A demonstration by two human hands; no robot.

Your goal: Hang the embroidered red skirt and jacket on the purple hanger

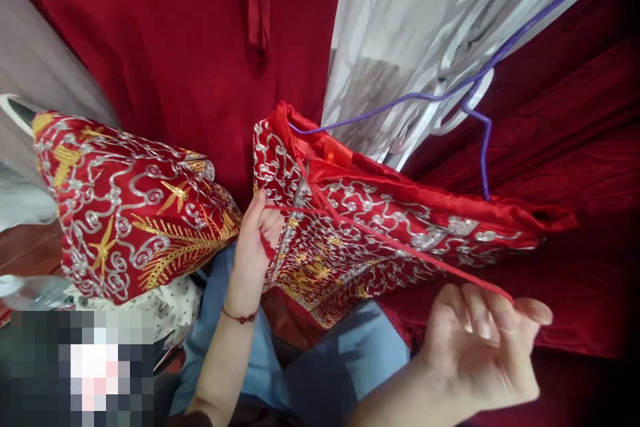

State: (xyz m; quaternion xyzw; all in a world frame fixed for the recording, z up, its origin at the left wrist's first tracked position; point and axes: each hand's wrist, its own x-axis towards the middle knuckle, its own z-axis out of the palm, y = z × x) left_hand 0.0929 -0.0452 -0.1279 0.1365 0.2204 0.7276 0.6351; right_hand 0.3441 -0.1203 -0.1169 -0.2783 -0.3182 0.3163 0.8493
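Observation:
A red garment (350, 233) with silver and gold embroidery hangs on a purple wire hanger (383, 110). From its upper part a thin red cord (400, 245) stretches between my hands. My left hand (257, 233), with a beaded bracelet on the wrist, is closed on one part of the cord at the garment's left side. At the lower right, my right hand (483, 340) is closed on the other part, which passes over its fingers; the hand is away from the garment. The cord looks taut and crosses in front of the embroidery.
Another embroidered red piece (130, 213) hangs at the left. Plain red cloth (175, 33) fills the back, with white fabric (385, 27) and white hangers (467, 103) right of it. Dark red cloth (565, 133) hangs at the right. My blue-clad legs (360, 347) are below.

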